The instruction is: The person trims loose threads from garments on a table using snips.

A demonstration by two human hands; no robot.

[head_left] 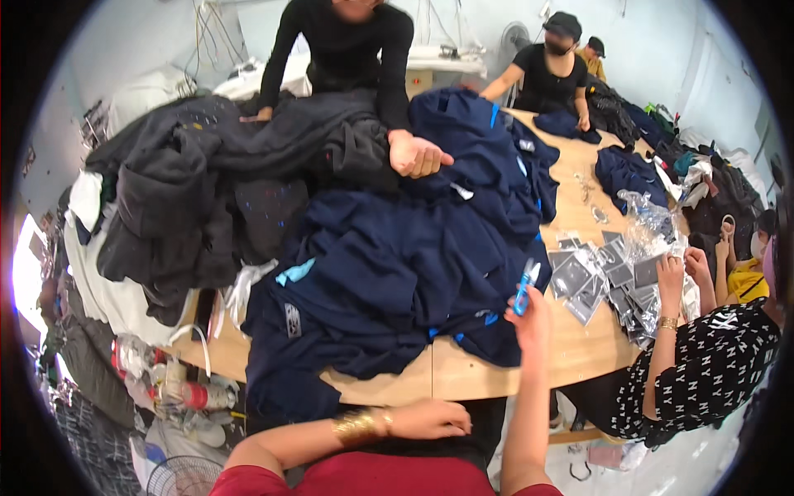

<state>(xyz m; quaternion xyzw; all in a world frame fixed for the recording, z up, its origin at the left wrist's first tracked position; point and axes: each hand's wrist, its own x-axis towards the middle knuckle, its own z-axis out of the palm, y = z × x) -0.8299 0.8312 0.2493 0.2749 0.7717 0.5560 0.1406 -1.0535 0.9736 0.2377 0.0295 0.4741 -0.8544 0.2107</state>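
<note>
In my right hand [533, 322] is a pair of blue-handled thread snips [523, 289], blades pointing up. The hand is closed around the handle above the right edge of a navy blue garment pile [389, 273]. My left hand [430, 419] rests in front of my body, just off the table's near edge, with loosely bent fingers and nothing visible in it. A gold bracelet [356, 426] circles that wrist. On the navy cloth lie a light blue strip [296, 273] and a small greyish label [293, 321].
Dark grey garments [190, 174] are heaped at the left of the wooden table [389, 385]. Across it, a person's hand [418, 155] hovers over the cloth. At right, another person handles clear plastic packets [595, 277]. A fan [184, 475] stands at lower left.
</note>
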